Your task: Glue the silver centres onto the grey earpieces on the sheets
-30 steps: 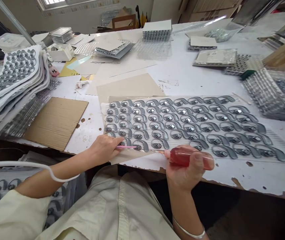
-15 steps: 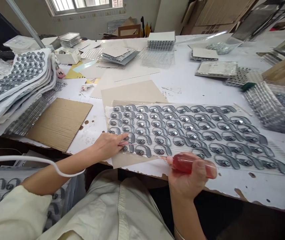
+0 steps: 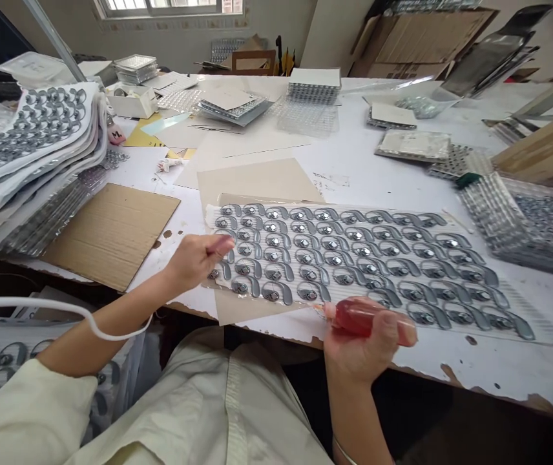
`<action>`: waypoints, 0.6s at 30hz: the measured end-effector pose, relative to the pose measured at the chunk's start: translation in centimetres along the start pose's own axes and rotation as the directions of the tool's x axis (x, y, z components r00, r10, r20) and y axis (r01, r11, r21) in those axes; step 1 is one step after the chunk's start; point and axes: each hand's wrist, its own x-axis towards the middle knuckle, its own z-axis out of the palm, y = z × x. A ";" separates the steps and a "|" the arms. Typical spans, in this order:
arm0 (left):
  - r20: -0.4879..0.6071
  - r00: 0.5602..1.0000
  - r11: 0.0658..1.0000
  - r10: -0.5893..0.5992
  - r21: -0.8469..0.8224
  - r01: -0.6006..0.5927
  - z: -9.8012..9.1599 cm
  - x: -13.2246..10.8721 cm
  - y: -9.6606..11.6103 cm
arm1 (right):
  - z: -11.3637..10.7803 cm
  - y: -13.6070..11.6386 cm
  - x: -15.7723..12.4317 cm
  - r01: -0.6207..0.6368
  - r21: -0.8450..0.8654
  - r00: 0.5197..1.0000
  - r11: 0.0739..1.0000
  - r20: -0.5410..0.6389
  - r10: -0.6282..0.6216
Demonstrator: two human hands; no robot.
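The right hand (image 3: 361, 352) is wrapped round a red squeeze bottle (image 3: 354, 316), its nozzle (image 3: 323, 309) pointing left by the near edge of a ribbed sheet (image 3: 523, 300); the left hand (image 3: 194, 261) is curled in near the sheet's left end, thumb up, but I cannot tell whether it pinches anything; rows of grey hook-shaped pieces with faceted stones (image 3: 527, 328) cover the sheet, which lies on the white tabletop (image 3: 364, 158), partly over beige card (image 3: 257, 177)

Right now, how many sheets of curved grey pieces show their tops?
3: the wide sheet by the left hand, the top sheet of the stack at left, and the lower sheet at bottom left. More may be hidden underneath.
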 end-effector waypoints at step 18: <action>0.051 0.917 0.875 -0.396 -0.281 0.394 -3.3 -3.7 -4.3 | 5.5 0.5 0.6 0.154 -0.107 0.980 0.982 0.146 -0.137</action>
